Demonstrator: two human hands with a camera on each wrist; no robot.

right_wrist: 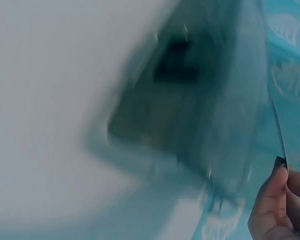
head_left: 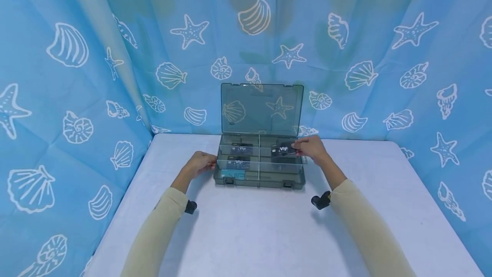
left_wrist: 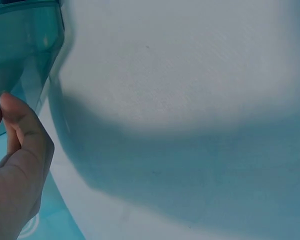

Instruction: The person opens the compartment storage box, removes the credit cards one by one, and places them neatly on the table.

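Observation:
A translucent grey plastic storage box [head_left: 274, 178] stands on the table with its lid [head_left: 262, 106] raised at the back. My right hand [head_left: 310, 147] pinches the right end of a black card [head_left: 283, 149] marked "Vip" over the right half of the box. Edge-on, this card shows as a thin line in the right wrist view, between thumb and fingers [right_wrist: 274, 192]. At the box's left side my left hand [head_left: 199, 163] pinches its wall, fingers bent. Dark Vip cards [head_left: 239, 163] and a light blue card [head_left: 232, 174] lie in the left compartments.
Clear dividers and one pale upright divider [head_left: 259, 157] split the box. The table [head_left: 253, 230] has a white cover. A blue shell-patterned curtain [head_left: 215, 46] hangs close behind and along both sides. Black wrist devices [head_left: 321, 200] jut from both sleeves.

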